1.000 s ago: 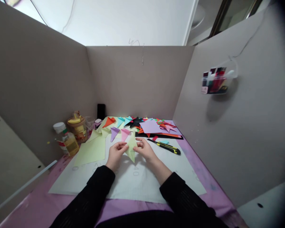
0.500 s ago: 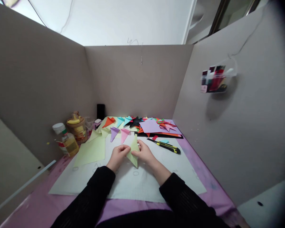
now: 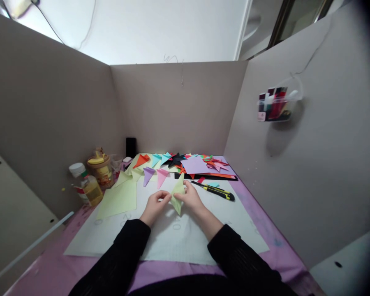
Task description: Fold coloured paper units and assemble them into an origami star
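Two bare hands work low over a desk boxed in by grey partitions (image 3: 179,109), with a white wall (image 3: 166,24) rising beyond the back panel. The left hand (image 3: 156,205) is nearly closed, thumb and fingertips drawn together on the left edge of a folded pale green paper (image 3: 178,198); the right hand (image 3: 191,200) pinches its right side between thumb and curled fingers. That paper is between them, above a broad white sheet (image 3: 200,244) marked with numerals, which overlies a stained purple table covering (image 3: 277,255). Just beyond the hands are a purple folded piece (image 3: 148,174) and a pink folded piece (image 3: 162,176), with an orange folded piece (image 3: 141,160) farther back. Near the right hand, a black-and-yellow utility knife (image 3: 218,192) lies slantwise; behind it, a lilac square (image 3: 195,165) tops a jumble of bright paper. A flat green sheet (image 3: 119,200) lies off to the left, near a white-capped bottle (image 3: 88,187) of amber liquid and a yellow-topped tub (image 3: 101,170). High on the right partition hangs a clear plastic container (image 3: 276,105).
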`<state>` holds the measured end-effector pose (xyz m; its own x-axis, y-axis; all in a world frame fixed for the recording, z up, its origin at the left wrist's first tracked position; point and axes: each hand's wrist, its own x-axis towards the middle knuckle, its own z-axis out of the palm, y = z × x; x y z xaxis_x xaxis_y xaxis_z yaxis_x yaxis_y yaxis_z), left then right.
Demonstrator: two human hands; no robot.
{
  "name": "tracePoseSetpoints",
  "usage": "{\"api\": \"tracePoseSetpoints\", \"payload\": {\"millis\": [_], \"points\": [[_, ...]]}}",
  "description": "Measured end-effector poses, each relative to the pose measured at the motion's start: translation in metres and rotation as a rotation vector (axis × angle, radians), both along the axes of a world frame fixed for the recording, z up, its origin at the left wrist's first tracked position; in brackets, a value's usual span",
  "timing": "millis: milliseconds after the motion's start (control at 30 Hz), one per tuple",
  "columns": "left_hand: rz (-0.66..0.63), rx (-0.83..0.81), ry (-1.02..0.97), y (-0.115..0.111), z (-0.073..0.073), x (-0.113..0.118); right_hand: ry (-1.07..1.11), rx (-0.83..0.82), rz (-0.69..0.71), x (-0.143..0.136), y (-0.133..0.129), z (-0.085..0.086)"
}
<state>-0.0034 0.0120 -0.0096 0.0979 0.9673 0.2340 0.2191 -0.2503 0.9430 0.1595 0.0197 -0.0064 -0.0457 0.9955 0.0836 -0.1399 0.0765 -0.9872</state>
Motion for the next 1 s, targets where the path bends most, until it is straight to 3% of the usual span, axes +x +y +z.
{"api": "tracePoseSetpoints", "payload": {"millis": [333, 567, 767, 1000], "points": [[0.068, 0.021, 0.037, 0.000, 0.004, -0.002, -0.015, -0.054, 0.023, 0.002, 0.003, -0.007], [0.146, 0.076, 0.018, 0.002, 0.006, -0.010, 0.104, -0.048, -0.092, 0.018, 0.011, -0.001], [0.006, 0.089, 0.071, -0.005, 0.009, -0.001, 0.245, -0.025, 0.066, 0.006, 0.005, 0.005], [-0.036, 0.088, 0.081, -0.008, 0.008, 0.005, 0.244, -0.076, -0.004, -0.007, -0.003, 0.002]]}}
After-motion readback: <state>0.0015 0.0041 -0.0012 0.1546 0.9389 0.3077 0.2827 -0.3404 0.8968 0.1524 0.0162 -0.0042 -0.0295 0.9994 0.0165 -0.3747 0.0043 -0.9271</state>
